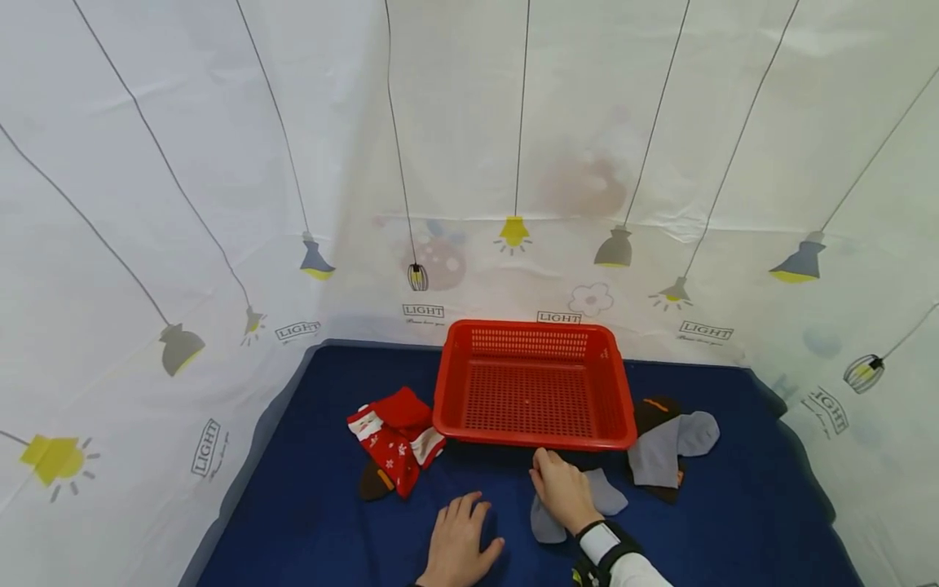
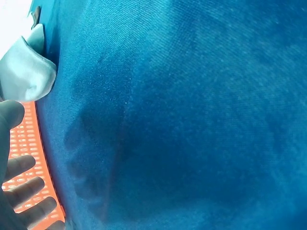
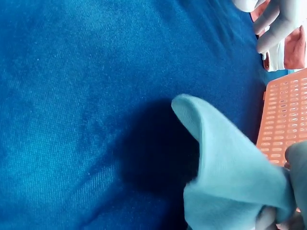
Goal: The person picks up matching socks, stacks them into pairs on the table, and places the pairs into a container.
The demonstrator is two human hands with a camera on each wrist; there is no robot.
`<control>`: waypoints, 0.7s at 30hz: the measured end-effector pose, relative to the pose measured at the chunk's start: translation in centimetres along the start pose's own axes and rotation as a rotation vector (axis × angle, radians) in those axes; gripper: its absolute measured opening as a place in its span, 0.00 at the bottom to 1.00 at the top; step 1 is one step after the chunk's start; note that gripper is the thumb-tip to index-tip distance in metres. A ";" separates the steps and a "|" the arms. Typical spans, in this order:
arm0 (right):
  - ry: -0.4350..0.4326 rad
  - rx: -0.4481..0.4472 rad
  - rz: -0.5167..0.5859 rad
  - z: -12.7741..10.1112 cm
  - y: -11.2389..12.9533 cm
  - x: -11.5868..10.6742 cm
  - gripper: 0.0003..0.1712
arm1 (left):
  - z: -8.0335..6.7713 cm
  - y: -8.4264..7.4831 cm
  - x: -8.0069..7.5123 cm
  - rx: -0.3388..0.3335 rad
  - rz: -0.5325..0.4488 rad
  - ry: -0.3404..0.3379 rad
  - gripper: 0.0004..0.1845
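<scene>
My right hand (image 1: 565, 493) grips a light grey sock (image 1: 605, 494) just in front of the red basket (image 1: 526, 440). In the right wrist view the sock (image 3: 230, 163) hangs from the curled fingers, lifted over the blue cloth, its opening flared out. To the left, my left hand (image 1: 458, 540) hovers over the cloth with its fingers spread, holding nothing. The left wrist view shows those fingers (image 2: 26, 191) apart, with the basket's perforated wall behind them.
Left of the basket lie red patterned socks (image 1: 396, 444) with a brown sock (image 1: 375, 483) partly under them. At the right, another grey sock (image 1: 656, 452) lies across a brown sock (image 1: 653, 414). A white printed curtain (image 1: 469, 163) surrounds the blue cloth (image 1: 315, 505).
</scene>
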State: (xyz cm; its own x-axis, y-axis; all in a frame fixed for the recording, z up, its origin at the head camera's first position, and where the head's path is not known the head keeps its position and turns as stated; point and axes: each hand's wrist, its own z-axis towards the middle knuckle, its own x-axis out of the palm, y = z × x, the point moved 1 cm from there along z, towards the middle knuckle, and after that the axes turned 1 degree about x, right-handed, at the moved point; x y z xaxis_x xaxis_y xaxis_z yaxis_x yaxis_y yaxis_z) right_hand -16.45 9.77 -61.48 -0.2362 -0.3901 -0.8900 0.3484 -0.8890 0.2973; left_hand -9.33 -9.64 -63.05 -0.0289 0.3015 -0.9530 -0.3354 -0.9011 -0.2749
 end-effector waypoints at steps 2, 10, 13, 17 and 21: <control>0.003 0.004 0.001 0.0 -0.2 -0.1 0.13 | 0.1 -0.1 0.0 0.002 -0.004 0.005 0.26; 0.021 0.043 0.010 -0.5 -1.0 -1.1 0.10 | 0.4 -0.8 0.0 0.005 -0.006 0.025 0.26; 0.035 0.061 -0.001 -1.0 -1.6 -1.4 0.10 | 0.5 -1.2 0.0 0.008 -0.010 0.024 0.27; 0.030 0.070 -0.013 -1.4 -2.5 -1.9 0.11 | 0.8 -1.7 -0.1 0.002 -0.014 0.027 0.28; 0.008 0.066 -0.019 -1.7 -3.2 -2.4 0.11 | 1.1 -2.1 -0.1 0.007 -0.011 0.015 0.28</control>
State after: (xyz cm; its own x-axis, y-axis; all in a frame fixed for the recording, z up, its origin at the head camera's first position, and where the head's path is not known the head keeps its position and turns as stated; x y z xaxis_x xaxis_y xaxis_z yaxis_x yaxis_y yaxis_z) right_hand -15.42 14.00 -60.90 -0.2348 -0.3712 -0.8984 0.2827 -0.9103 0.3023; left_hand -9.68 -7.41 -62.21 -0.0115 0.3066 -0.9518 -0.3420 -0.8956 -0.2844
